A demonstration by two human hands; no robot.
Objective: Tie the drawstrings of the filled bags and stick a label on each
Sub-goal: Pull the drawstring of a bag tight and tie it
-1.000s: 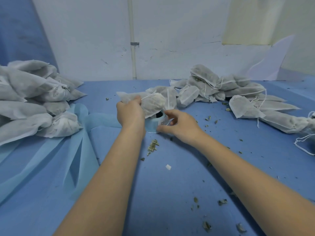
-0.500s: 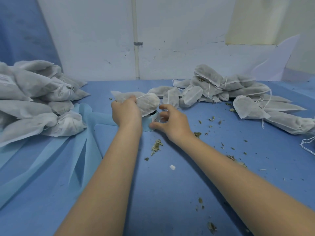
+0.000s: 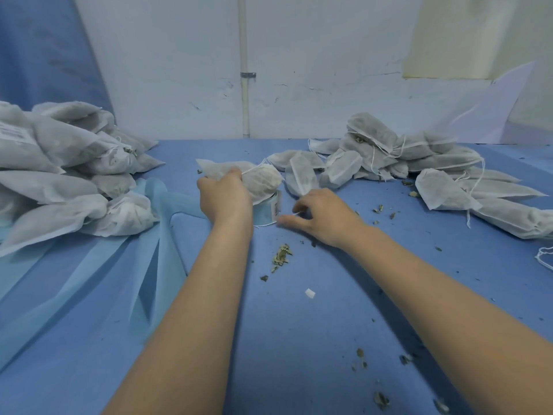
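The left hand [image 3: 223, 197] grips a filled bag [image 3: 260, 181] by its neck, near the middle of the blue table [image 3: 299, 339], over a label roll [image 3: 269, 209]. The right hand [image 3: 323, 215] pinches the bag's drawstring [image 3: 266, 224] just beside the roll

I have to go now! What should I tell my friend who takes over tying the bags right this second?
Left hand grips a filled bag by its neck, resting it on the roll of labels.
Right hand pinches the bag's drawstring near the roll.
Left pile: bags that look tied, at least one labelled.
Right pile: bags with loose strings, probably still waiting.
Done: the left pile, apparently.
Left: finish this bag's knot, stick on its label, then work through the right pile.
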